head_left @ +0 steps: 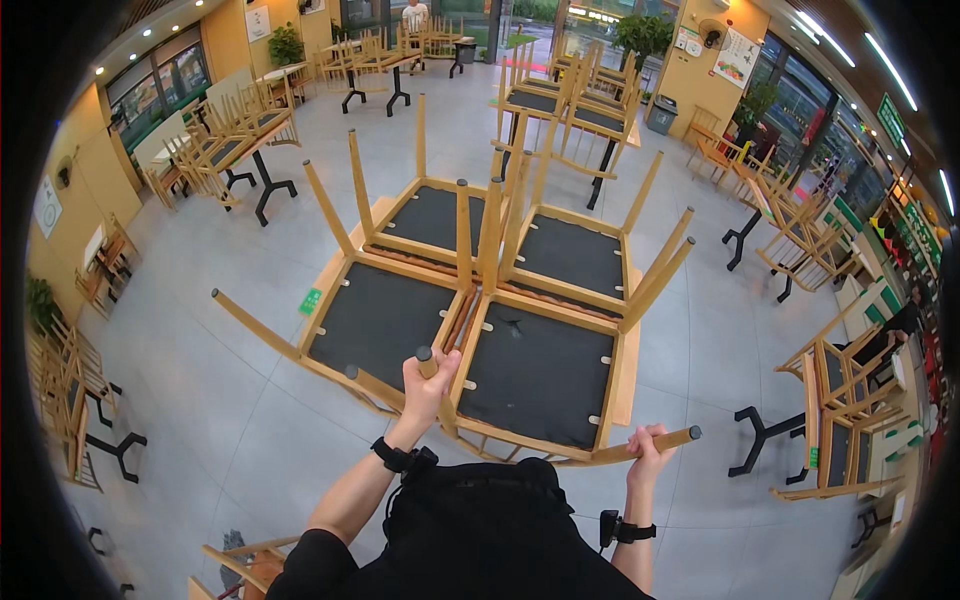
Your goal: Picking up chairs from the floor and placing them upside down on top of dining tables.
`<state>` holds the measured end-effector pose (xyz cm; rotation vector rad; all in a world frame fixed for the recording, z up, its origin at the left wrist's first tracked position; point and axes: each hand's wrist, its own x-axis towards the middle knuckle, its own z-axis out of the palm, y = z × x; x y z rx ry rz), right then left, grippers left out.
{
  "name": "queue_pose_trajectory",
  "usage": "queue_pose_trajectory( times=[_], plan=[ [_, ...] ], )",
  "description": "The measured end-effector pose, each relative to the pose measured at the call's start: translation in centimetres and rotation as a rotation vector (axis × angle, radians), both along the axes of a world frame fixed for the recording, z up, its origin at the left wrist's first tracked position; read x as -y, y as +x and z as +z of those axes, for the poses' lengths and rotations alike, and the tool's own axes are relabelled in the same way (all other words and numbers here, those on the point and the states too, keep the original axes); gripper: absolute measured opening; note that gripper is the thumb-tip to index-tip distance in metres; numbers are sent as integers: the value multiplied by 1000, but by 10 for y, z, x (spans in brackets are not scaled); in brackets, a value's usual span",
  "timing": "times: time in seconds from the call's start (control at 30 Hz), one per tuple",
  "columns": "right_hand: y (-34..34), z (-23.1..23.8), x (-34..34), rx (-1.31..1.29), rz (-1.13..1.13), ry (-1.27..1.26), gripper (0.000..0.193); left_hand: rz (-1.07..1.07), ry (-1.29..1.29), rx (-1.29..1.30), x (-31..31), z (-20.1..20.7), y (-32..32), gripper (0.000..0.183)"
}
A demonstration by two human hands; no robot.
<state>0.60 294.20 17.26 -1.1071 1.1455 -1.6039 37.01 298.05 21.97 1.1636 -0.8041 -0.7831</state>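
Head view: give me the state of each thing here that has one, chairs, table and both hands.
Near right chair: upside down on the table, legs up.
Near left chair: upside down, legs up.
Far left chair: upside down.
Far right chair: upside down.
Table: loaded with all four chairs.
Left hand: closed around a leg of the near right chair.
Right hand: closed around another leg of that chair.

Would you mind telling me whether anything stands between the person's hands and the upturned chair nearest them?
Nothing visible does: the left hand and right hand each already grip a leg of the upturned chair.
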Motion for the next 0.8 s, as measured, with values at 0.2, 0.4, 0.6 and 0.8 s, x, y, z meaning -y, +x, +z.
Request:
queue_pose_trajectory(
  times=[0.2, 0.4, 0.6, 0.8],
  plan=[
    [-5, -15, -5, -27, 26, 24, 23, -67, -2, 55, -5, -15, 3, 41],
    [-19, -36, -20, -69, 98, 85, 16, -158, 49, 148, -18, -27, 2, 38],
    [-16, -28, -23, -145, 117, 96, 13, -167, 24, 244, -23, -27, 5, 27],
    [-19, -30, -24, -182, 107, 114, 12, -72, 22, 300, -37, -24, 1, 31]
  ],
)
